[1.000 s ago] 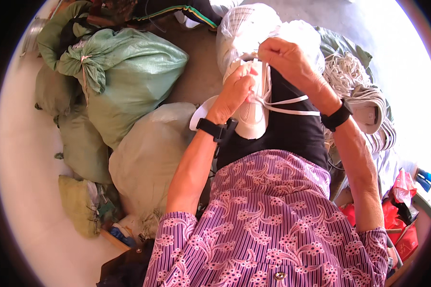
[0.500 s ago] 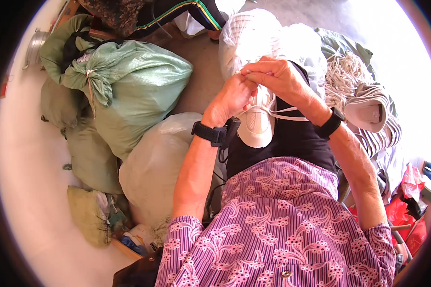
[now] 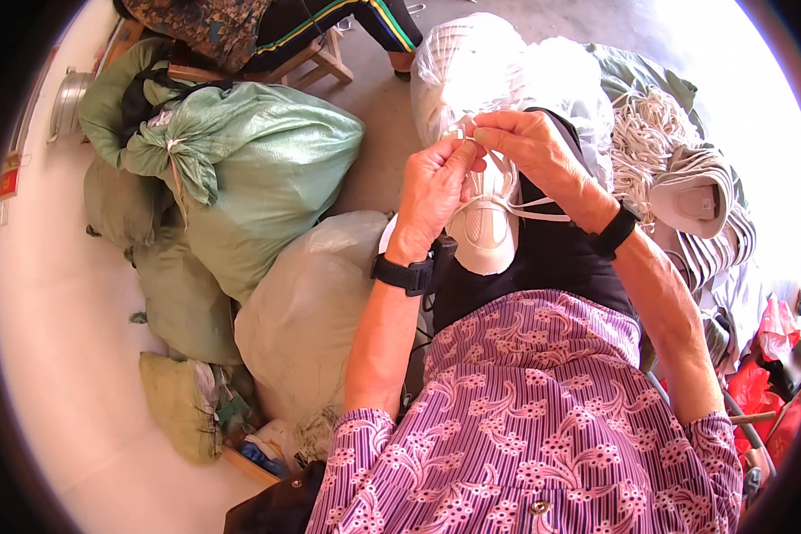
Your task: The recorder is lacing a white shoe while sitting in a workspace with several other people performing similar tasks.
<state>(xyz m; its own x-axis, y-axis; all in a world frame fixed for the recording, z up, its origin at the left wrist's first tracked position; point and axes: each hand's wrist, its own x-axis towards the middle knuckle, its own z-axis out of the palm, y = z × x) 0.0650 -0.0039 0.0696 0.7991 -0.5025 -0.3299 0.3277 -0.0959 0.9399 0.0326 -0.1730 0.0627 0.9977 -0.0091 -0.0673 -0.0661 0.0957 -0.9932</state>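
Both forearms rise from the lower edge, each wrist banded in black. Left hand (image 3: 436,182) and right hand (image 3: 529,142) meet fingertip to fingertip, each grip apparently pinched closed.

Hard daylight pours in from the upper right, bleaching the concrete floor (image 3: 756,98) there to near white and washing out the clear plastic bag (image 3: 481,62). The pale wall (image 3: 53,356) at left glares softly. Shadows are short and mild. Focus is crisp centrally; fisheye bending and a black vignette ring the rim
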